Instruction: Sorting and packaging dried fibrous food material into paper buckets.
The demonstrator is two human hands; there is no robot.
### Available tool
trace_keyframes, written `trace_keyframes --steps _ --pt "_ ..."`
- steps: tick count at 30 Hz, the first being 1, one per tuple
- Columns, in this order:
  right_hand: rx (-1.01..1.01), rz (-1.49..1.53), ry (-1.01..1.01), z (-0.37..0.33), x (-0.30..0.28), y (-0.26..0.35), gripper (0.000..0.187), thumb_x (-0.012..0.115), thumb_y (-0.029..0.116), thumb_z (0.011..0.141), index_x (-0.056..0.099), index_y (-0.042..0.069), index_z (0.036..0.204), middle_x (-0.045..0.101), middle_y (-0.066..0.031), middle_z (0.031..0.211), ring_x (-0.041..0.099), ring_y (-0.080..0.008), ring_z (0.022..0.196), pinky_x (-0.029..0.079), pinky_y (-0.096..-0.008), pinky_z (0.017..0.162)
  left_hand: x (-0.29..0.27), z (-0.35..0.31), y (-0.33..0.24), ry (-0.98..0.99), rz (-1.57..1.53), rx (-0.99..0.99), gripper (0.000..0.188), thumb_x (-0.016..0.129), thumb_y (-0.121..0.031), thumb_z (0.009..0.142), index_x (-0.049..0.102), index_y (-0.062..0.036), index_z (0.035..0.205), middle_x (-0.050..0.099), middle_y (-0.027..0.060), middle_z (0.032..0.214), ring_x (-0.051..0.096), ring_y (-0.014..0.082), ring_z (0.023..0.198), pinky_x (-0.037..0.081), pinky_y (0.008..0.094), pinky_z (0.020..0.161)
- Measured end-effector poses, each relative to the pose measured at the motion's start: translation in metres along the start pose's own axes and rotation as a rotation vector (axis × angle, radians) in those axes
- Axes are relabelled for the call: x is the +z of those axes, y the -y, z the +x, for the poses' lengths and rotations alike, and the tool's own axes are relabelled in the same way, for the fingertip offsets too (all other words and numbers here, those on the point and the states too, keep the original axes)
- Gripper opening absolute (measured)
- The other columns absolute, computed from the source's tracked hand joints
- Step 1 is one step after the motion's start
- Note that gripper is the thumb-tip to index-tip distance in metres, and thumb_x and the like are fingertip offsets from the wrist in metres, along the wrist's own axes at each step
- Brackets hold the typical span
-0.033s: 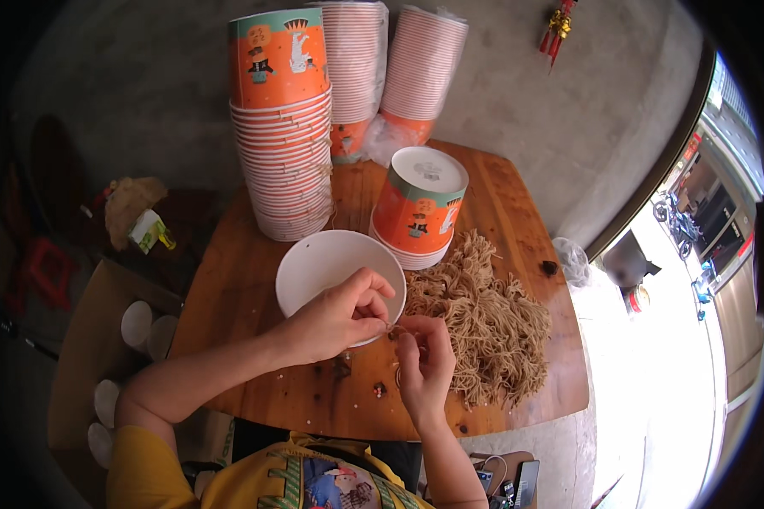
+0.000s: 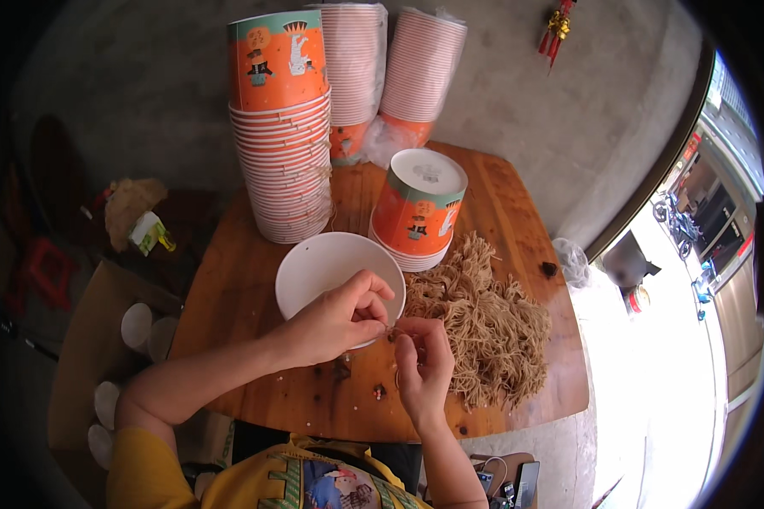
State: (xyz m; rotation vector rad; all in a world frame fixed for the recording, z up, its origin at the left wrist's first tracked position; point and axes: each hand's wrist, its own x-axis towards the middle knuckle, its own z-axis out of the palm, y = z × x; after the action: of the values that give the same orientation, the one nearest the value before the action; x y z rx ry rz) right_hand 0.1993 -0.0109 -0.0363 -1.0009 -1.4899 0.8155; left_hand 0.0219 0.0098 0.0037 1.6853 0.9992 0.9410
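A white paper bucket (image 2: pixel 318 265) lies with its open mouth toward me, and a small hole shows near its far rim. My left hand (image 2: pixel 335 318) reaches over the bucket's near rim, thumb and forefinger pinched at its right side. Close beside it, my right hand (image 2: pixel 424 360) also pinches, its fingertips almost meeting the left ones. A thin brown cord passes between the two sets of fingertips, with a loop hanging by the right thumb. The fingers hide most of it. Right of the hands spreads a big pile of tan cords (image 2: pixel 497 327).
A tall stack of orange paper buckets (image 2: pixel 280 161) stands at the back left. A shorter upside-down stack (image 2: pixel 420 204) sits behind the cords, and plastic-wrapped stacks (image 2: pixel 424 68) lean at the wall. Left of the wooden table (image 2: pixel 229 297), a cardboard box (image 2: pixel 89 339) holds white cups.
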Motion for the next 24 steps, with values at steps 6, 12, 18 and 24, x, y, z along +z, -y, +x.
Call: trace_keyframes --steps 6,12,18,24 --pt "-0.054 -0.086 0.076 0.009 -0.002 -0.003 0.008 0.062 0.006 0.092 0.06 0.001 0.098 0.056 -0.0005 0.081 0.051 -0.0058 0.064 0.041 -0.0205 0.058 0.003 -0.004 -0.007 -0.009 0.139 0.089 0.033 0.062 0.001 0.087 0.044 -0.0021 0.114 0.062 0.0043 0.082 0.06 0.0113 0.076 0.049 0.028 0.069" --pt "0.243 0.234 0.177 0.008 -0.003 -0.009 0.005 0.059 0.008 0.095 0.06 0.004 0.098 0.056 0.0038 0.081 0.049 -0.0025 0.066 0.042 -0.0173 0.06 -0.004 -0.004 -0.006 0.019 0.102 0.033 0.033 0.064 -0.001 0.088 0.044 -0.0023 0.114 0.066 0.005 0.084 0.062 0.0118 0.079 0.05 0.028 0.071" --pt "-0.171 -0.113 0.079 0.002 -0.002 -0.005 0.013 0.064 -0.003 0.087 0.06 0.004 0.098 0.063 -0.0037 0.082 0.063 -0.0096 0.07 0.049 -0.021 0.057 -0.005 -0.002 -0.008 0.02 0.039 -0.033 0.032 0.064 -0.003 0.088 0.044 -0.0011 0.113 0.068 0.0072 0.087 0.062 0.0117 0.082 0.049 0.0281 0.075" --pt "-0.332 -0.398 0.147 0.007 -0.011 0.01 0.02 0.067 -0.007 0.081 0.063 0.006 0.096 0.065 -0.0079 0.089 0.066 -0.0177 0.071 0.053 -0.0273 0.057 -0.004 -0.002 -0.008 0.017 0.058 -0.053 0.032 0.064 -0.002 0.088 0.044 -0.0006 0.112 0.068 0.008 0.087 0.062 0.0122 0.081 0.049 0.0282 0.072"
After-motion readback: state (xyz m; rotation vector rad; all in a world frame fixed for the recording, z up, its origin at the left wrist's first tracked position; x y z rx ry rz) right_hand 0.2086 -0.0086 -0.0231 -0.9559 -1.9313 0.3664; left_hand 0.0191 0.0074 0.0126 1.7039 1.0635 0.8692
